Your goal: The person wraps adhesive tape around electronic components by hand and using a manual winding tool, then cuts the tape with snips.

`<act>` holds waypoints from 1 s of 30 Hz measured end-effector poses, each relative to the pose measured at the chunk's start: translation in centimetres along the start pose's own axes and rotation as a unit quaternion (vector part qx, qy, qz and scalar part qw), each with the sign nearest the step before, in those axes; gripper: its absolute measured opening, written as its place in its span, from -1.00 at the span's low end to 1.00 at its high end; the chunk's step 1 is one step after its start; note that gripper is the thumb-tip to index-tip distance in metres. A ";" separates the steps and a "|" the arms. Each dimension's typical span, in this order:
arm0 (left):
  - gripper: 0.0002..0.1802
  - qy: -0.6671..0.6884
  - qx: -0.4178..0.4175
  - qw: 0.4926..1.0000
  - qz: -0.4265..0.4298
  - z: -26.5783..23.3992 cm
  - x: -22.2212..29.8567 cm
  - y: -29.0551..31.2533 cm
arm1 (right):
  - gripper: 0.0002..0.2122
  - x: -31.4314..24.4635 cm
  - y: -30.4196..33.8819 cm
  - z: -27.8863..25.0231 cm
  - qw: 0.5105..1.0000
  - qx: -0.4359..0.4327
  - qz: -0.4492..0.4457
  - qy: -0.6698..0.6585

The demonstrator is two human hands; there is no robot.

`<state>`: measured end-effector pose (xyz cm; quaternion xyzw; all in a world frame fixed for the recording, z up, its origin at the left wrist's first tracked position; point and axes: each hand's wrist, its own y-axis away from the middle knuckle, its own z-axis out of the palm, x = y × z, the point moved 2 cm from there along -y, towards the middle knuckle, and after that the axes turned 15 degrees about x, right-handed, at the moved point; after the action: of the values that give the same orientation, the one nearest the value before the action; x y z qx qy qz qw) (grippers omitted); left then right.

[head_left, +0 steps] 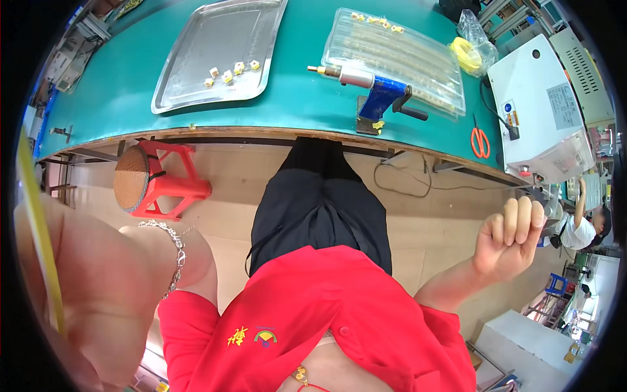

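Clear plastic bag (pixel 475 38) — grey label (pixel 563 106) beside it.

A factory workshop: a long green bench (pixel 117 98) carries a steel tray (pixel 196 59), a blue power tool (pixel 375 88) and a white machine (pixel 542 111).

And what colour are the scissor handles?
Orange; the scissors lie on the green table, clearest in the head view.

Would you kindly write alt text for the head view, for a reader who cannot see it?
Seen from above, a seated person in a red shirt holds the left hand, close and blurred, against a yellow strip, and the right hand curled in the air. Ahead, a green table carries a metal tray of small parts and a blue hand tool.
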<state>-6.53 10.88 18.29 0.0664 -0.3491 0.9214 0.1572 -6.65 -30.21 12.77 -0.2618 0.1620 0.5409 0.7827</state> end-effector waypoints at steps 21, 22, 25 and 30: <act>-0.64 -0.029 -0.011 0.997 -0.065 -0.5 -10.1 -3.5 | -0.72 -4.9 -9.3 9.5 0.881 -0.310 -0.306 0.184; -0.64 -0.028 -0.013 0.997 -0.071 -1.2 -9.0 -4.0 | -0.73 -9.2 -8.7 8.3 0.882 -0.312 -0.288 0.204; -0.63 -0.036 -0.017 0.995 -0.087 -1.3 -9.2 -3.8 | -0.76 -17.3 -7.8 5.6 0.886 -0.316 -0.221 0.259; -0.61 -0.063 -0.047 0.991 -0.106 -0.1 -9.3 -3.9 | -0.79 -15.8 -8.8 6.3 0.889 -0.311 -0.110 0.318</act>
<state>3.51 11.42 18.53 0.1539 -0.3921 0.8761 0.2347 -4.37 -41.02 28.46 -0.6659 0.1960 0.3620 0.6221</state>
